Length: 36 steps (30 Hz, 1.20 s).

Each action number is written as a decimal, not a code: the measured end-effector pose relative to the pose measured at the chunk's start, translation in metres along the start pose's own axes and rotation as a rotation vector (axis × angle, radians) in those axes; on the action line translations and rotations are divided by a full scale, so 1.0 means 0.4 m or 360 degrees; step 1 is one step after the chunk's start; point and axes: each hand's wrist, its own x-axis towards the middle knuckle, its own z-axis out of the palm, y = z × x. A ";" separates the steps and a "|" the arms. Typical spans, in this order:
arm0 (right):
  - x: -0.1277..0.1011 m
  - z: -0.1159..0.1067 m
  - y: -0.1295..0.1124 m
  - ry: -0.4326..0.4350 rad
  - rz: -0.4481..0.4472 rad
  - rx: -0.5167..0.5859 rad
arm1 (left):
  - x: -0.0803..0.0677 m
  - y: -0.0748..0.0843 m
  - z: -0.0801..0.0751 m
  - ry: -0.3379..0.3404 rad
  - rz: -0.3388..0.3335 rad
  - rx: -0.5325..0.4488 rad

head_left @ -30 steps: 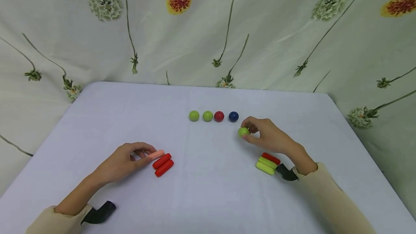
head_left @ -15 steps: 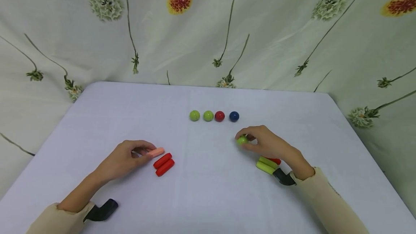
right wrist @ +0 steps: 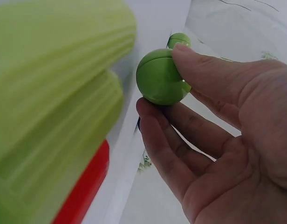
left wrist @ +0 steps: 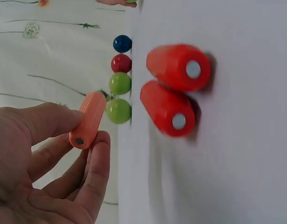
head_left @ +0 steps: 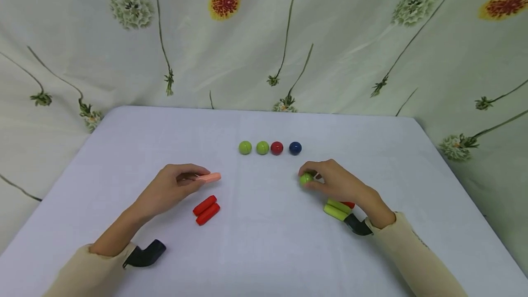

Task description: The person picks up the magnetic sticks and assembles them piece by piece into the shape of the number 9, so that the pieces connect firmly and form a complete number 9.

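My left hand (head_left: 173, 188) pinches an orange rod (left wrist: 90, 119) between thumb and fingers. In the left wrist view it is ribbed, with a grey metal disc at its end, and appears raised off the table. Two red rods (head_left: 207, 210) lie side by side just nearer than that hand. My right hand (head_left: 336, 182) pinches a glossy green ball (right wrist: 160, 77) with a seam round it; whether the ball touches the table I cannot tell. Below that hand lie two yellow-green rods (head_left: 337, 210) and a red rod (head_left: 349, 205), partly hidden by the hand.
Along the table's far half stand two green balls (head_left: 253, 147), a red ball (head_left: 277, 148) and a dark blue ball (head_left: 295, 148) in a row. The white table (head_left: 264, 251) ends at a flower-printed cloth (head_left: 255, 35) behind. Black wrist straps (head_left: 145, 254) show at both sleeves.
My left hand has lifted the orange rod away from the red rods, moving forward and right. My right hand has drawn the green ball a little nearer, then held almost still.
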 end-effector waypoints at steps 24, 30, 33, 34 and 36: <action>0.002 0.010 -0.017 0.0000 0.0066 -0.0015 | 0.144 0.167 0.215 -0.0096 0.0274 -0.0116; 0.004 0.011 -0.019 -0.0022 0.0080 0.0009 | 0.158 0.175 0.250 -0.0131 0.0285 -0.0154; 0.004 0.012 -0.018 -0.0027 0.0083 0.0012 | 0.165 0.179 0.264 -0.0129 0.0283 -0.0170; 0.004 0.012 -0.018 -0.0026 0.0081 0.0012 | 0.167 0.180 0.268 -0.0128 0.0278 -0.0173; 0.003 0.013 -0.017 -0.0026 0.0083 0.0015 | 0.169 0.182 0.275 -0.0125 0.0274 -0.0172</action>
